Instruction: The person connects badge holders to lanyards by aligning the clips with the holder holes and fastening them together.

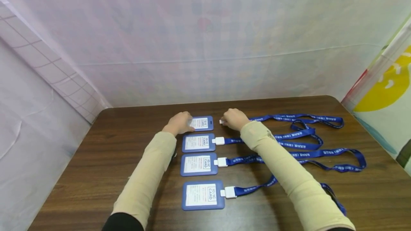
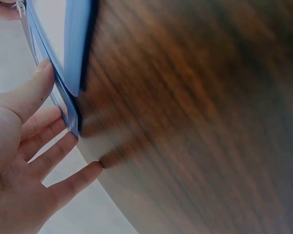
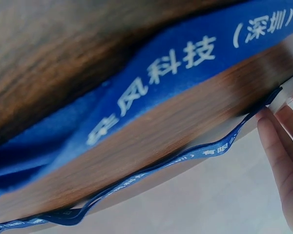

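My left hand [image 1: 179, 122] grips the left edge of the farthest blue ID card holder [image 1: 210, 123], thumb on the near edge and fingers on the far side. A slot shows at the holder's right end. Across a small gap, my right hand [image 1: 236, 118] pinches the white clip [image 3: 284, 97] of a blue lanyard [image 1: 295, 118] that trails off to the right. The right fingers partly cover the clip. Nearer, a second holder [image 1: 198, 143], a third holder [image 1: 199, 164] and a fourth holder [image 1: 203, 195] lie in a column, each joined to a lanyard by a white clip.
Blue lanyards with white print, such as the looped one [image 1: 350, 167], lie across the right half of the brown wooden table [image 1: 96, 174]. My right forearm passes over several of them. A pale curtain [image 1: 205, 45] hangs behind the table's far edge.
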{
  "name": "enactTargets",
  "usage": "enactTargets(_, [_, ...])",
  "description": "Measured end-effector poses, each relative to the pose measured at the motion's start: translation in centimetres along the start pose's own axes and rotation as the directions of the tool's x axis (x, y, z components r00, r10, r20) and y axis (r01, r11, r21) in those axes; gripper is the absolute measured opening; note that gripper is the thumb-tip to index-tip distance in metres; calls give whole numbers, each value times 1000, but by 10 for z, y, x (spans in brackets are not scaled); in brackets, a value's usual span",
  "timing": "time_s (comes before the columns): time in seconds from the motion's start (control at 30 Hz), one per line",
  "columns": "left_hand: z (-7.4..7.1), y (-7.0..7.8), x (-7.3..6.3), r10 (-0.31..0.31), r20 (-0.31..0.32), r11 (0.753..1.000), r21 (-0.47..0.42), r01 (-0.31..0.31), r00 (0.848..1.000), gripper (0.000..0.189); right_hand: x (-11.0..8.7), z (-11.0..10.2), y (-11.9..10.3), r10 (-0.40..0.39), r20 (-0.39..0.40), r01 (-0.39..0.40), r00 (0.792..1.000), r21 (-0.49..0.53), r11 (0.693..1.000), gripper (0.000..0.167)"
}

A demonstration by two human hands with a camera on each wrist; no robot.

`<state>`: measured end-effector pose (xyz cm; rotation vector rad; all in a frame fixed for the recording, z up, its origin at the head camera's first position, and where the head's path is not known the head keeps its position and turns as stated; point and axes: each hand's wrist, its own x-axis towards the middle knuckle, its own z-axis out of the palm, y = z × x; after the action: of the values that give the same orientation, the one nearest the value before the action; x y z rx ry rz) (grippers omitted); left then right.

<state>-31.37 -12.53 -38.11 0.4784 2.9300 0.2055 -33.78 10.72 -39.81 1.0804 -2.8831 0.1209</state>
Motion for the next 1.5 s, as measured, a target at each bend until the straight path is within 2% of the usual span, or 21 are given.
enactTargets(0.6, [-1,5,-1,-43,10,998,-36,43,999,54,0,2,-1,-26,-49,27,998,30,999,8])
enactTargets(1.13, [-1,7,-1,-42,15,998,-36,43,999,54,3,4,-4,-71,-71,73,995,25,997,8])
enactTargets(1.5, [-1,8,1,-60,27,997,-47,61,998,55,3,6,-5,-118,-119,122,986,34,992,16])
